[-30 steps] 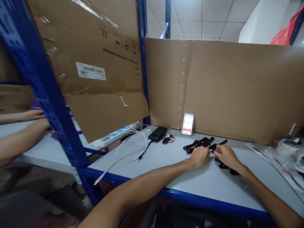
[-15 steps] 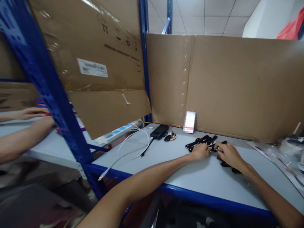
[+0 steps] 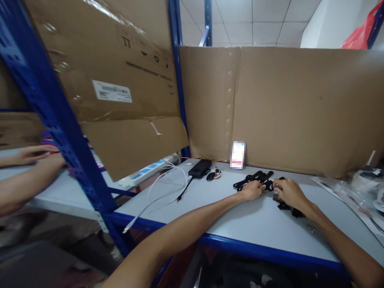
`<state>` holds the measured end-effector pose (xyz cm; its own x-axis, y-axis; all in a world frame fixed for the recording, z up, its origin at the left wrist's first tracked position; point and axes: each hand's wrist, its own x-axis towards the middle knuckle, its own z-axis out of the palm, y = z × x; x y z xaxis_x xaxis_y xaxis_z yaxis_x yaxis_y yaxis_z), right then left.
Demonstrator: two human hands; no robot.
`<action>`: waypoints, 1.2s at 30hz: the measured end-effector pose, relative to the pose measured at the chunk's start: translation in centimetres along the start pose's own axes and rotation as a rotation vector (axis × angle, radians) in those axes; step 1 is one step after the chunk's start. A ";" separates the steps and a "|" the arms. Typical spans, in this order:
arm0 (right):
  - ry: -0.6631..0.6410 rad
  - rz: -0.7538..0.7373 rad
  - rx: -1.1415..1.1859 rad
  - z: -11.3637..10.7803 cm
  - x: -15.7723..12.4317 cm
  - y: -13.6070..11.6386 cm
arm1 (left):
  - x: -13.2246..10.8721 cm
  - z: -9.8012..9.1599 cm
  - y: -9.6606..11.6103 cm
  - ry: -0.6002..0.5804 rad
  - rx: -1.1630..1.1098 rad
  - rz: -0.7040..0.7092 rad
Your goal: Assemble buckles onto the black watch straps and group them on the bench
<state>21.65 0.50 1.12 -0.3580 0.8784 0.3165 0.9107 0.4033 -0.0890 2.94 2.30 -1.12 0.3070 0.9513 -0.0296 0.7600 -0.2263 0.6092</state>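
Several long black plastic parts [image 3: 253, 178] lie in a small pile on the grey tabletop [image 3: 240, 222], near the cardboard back wall. My left hand [image 3: 253, 190] rests at the near side of the pile, fingers curled onto one black part. My right hand [image 3: 289, 193] is just to its right, fingers closed on the same small black part [image 3: 270, 185] between the two hands. More black parts [image 3: 289, 209] show under and behind my right wrist, partly hidden.
A black power bank [image 3: 199, 168], keys [image 3: 213, 174], a white cable [image 3: 163, 188] and a white card [image 3: 238, 155] lie left of the pile. Clear bags [image 3: 360, 188] sit at right. Cardboard walls [image 3: 285, 108] and blue rack posts [image 3: 57, 116] enclose the bench. Another person's hands [image 3: 33, 154] work at left.
My hands stay on the black parts with only slight shifts of the fingers. The view has shifted a little. The other person's hands at left have moved slightly.
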 end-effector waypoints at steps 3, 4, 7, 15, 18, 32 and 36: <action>-0.004 -0.051 0.038 0.0 0.0 -0.1 | 0.0 0.0 0.0 0.005 0.008 0.005; -0.015 -0.091 0.068 -0.1 0.0 -0.2 | 0.0 0.0 0.0 0.008 0.010 0.007; -0.044 -0.171 0.130 -0.1 -0.1 -0.3 | -0.2 -0.1 0.0 0.014 0.007 0.015; 0.016 -0.066 0.000 0.0 -0.1 0.0 | -0.3 -0.2 0.1 0.000 -0.017 0.015; -0.001 -0.124 0.019 -0.1 -0.2 -0.3 | -0.3 -0.1 0.0 -0.001 -0.023 0.026; -0.047 -0.161 0.036 -0.5 -0.3 -0.4 | -0.2 -0.3 0.1 -0.010 0.012 0.018; -0.039 -0.123 -0.016 -0.3 -0.2 -0.1 | -0.2 -0.3 0.2 -0.008 0.023 0.013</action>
<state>21.70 0.22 1.39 -0.4744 0.8321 0.2873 0.8627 0.5045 -0.0367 2.86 2.13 -0.73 0.3214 0.9465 -0.0282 0.7688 -0.2434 0.5914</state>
